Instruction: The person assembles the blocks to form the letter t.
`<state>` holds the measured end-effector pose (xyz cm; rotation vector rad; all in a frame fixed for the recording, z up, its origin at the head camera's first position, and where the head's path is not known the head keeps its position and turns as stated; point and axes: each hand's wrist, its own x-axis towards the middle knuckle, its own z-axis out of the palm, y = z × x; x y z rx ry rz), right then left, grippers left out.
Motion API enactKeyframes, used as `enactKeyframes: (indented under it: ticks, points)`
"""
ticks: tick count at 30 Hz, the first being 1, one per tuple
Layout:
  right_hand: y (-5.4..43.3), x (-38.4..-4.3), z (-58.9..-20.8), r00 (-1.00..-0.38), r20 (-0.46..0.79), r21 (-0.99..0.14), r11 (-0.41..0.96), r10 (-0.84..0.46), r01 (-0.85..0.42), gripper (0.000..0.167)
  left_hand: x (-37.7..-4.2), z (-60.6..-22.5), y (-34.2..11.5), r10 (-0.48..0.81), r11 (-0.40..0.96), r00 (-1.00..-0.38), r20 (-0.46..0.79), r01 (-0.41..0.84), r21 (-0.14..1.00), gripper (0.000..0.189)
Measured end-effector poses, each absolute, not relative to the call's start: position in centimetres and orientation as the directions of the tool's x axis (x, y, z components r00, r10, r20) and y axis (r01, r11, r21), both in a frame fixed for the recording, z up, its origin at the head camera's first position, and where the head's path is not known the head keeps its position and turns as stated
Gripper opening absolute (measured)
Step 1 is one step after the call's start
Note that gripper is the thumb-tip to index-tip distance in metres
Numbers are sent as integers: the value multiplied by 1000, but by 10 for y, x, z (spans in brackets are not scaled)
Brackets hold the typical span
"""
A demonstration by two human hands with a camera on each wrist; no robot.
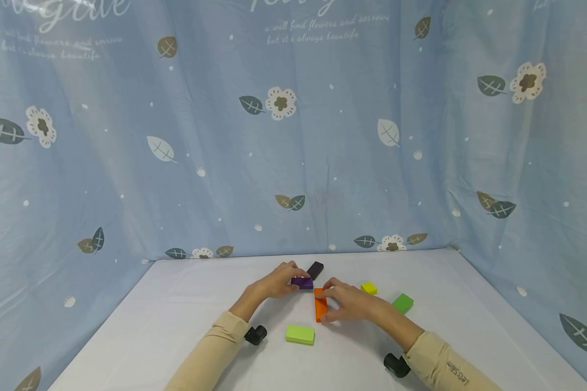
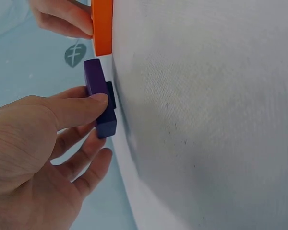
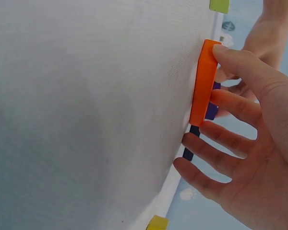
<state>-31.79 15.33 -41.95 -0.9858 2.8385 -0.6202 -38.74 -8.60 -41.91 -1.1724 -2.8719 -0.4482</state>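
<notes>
My left hand (image 1: 278, 281) pinches a purple block (image 1: 302, 283) between thumb and fingers. In the left wrist view, the thumb presses on one face of this purple block (image 2: 94, 76), and the other fingers curl loosely behind it. My right hand (image 1: 350, 302) holds an orange block (image 1: 320, 308), whose long side points toward me. The right wrist view has the thumb at one end of the orange block (image 3: 203, 86) and the index fingertip at its side, with the remaining fingers spread. A black block (image 1: 315, 270) lies just beyond the purple one.
A lime-green block (image 1: 300, 335) lies nearer to me, between the forearms. Right of my right hand are a yellow block (image 1: 369, 288) and a green block (image 1: 403, 303), the latter partly behind the forearm. A blue patterned curtain (image 1: 332, 163) surrounds the white table (image 1: 191, 293).
</notes>
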Motion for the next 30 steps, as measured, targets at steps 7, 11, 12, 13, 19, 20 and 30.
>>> enactKeyframes:
  ticks: [7, 11, 12, 13, 19, 20, 30]
  points:
    - [153, -317, -419, -790, 60, -400, 711, -610, -579, 57, -386, -418, -81, 686, 677, -718, 117, 689, 259, 37]
    - [153, -317, -418, -793, 56, -402, 713, -607, -574, 56, -385, -417, -79, 691, 671, -713, 119, 695, 259, 36]
    - [153, -316, -418, -793, 55, -403, 714, -606, -573, 56, -385, -417, -78, 694, 668, -710, 121, 698, 259, 36]
    - [153, -316, -418, -793, 53, -401, 715, -606, -573, 57, -385, -418, -78, 696, 665, -707, 121, 700, 261, 36]
    - [153, -315, -418, -789, 52, -409, 708, -612, -576, 58, -387, -421, -75, 702, 660, -702, 118, 704, 262, 36]
    - [153, -316, -418, -789, 53, -410, 707, -612, -576, 58, -387, -421, -75, 703, 660, -702, 117, 704, 263, 36]
    - [153, -317, -419, -793, 48, -398, 716, -607, -573, 58, -387, -423, -72, 709, 649, -695, 121, 710, 271, 35]
